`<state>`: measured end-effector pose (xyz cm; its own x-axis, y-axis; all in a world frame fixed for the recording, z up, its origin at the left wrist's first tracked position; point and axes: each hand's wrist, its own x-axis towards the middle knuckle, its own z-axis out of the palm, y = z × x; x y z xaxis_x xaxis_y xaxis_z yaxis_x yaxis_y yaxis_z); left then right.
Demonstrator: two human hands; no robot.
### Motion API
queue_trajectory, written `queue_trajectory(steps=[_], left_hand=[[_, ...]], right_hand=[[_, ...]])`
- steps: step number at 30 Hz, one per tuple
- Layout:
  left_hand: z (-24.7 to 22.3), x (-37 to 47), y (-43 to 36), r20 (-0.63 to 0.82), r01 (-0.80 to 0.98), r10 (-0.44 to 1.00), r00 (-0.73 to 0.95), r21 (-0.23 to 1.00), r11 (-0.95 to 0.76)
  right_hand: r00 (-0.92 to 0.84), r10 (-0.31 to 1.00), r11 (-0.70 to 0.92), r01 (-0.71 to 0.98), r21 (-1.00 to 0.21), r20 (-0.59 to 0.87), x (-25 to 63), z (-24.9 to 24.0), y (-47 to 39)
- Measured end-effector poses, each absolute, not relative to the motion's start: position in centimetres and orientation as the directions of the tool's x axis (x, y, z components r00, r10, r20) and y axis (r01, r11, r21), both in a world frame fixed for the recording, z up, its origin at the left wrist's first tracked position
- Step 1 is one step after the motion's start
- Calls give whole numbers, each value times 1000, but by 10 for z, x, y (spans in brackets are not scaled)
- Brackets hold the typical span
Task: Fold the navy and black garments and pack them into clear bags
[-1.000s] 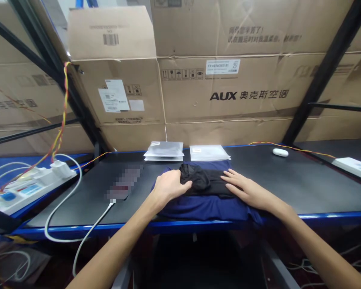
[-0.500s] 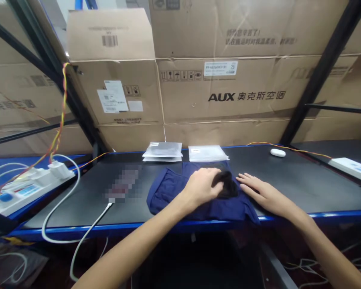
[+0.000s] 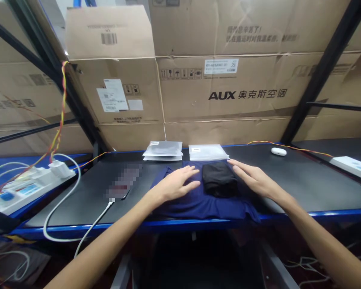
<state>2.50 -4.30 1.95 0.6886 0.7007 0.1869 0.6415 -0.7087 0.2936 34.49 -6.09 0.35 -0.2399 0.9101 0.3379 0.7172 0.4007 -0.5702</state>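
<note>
A navy blue cloth (image 3: 195, 206), perhaps a garment, lies spread at the front edge of the black tabletop. On it, right of its middle, sits a compact folded black cloth bundle (image 3: 219, 180). My left hand (image 3: 179, 182) rests over the left part of the navy cloth, fingers stretched out and holding nothing. Just right of the black bundle is my right hand (image 3: 252, 176), also open, with its fingertips near the far right corner of the navy cloth. Whether its fingers touch the bundle I cannot tell.
Two stacks of flat packets in clear plastic, the left stack (image 3: 163, 149) and the right stack (image 3: 208, 152), lie behind the cloth. A phone-like device (image 3: 124, 182) on a white cable is at left. A white case (image 3: 278, 151) and power strips (image 3: 353, 168) flank the table; cardboard (image 3: 186, 100) stands behind.
My left hand has let go of the black bundle and moved left onto the navy cloth, which now lies flatter there. My right hand has shifted slightly left and away from me.
</note>
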Motion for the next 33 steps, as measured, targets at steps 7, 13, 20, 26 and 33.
queue_trajectory(steps=[7,13,20,26,33], left_hand=[[-1,-21,-33,-2,774,794,608,226,-592],[-7,-22,-33,10,767,784,621,202,-609],[8,0,-14,129,702,734,667,222,-677],[11,43,37,113,669,688,717,163,-725],[4,51,62,140,637,652,745,140,-758]], right_hand=[[-651,753,626,667,-405,92,312,16,-40],[-671,736,645,657,-391,86,311,5,-42],[-665,740,642,656,-396,98,312,6,-44],[-657,744,640,650,-410,121,314,3,-43],[-654,749,634,661,-401,106,312,6,-45]])
